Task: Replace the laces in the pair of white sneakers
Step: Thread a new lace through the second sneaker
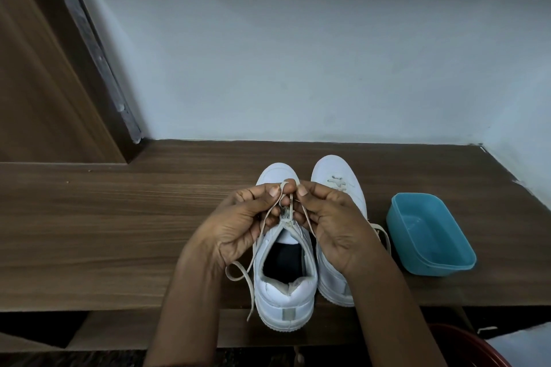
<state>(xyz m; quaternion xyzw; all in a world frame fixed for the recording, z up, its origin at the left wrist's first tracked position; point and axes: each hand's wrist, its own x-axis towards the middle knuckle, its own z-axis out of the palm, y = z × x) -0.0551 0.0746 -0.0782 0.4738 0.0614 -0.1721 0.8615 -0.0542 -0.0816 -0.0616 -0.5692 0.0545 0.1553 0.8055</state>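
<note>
Two white sneakers stand side by side on the wooden table (104,217), toes pointing away from me. Over the left sneaker (286,286) both hands meet above its tongue. My left hand (238,223) pinches a loop of the off-white lace (253,250) at the fingertips. My right hand (331,217) pinches the same lace from the other side. One loose lace end trails down the shoe's left side and hangs past the table's front edge. The right sneaker (340,176) is laced near the toe and is partly hidden by my right hand.
An empty blue plastic tub (429,235) sits on the table just right of the sneakers. A pale wall runs along the back and right of the table. A wooden panel (38,83) stands at far left. A red rim (477,343) shows at bottom right.
</note>
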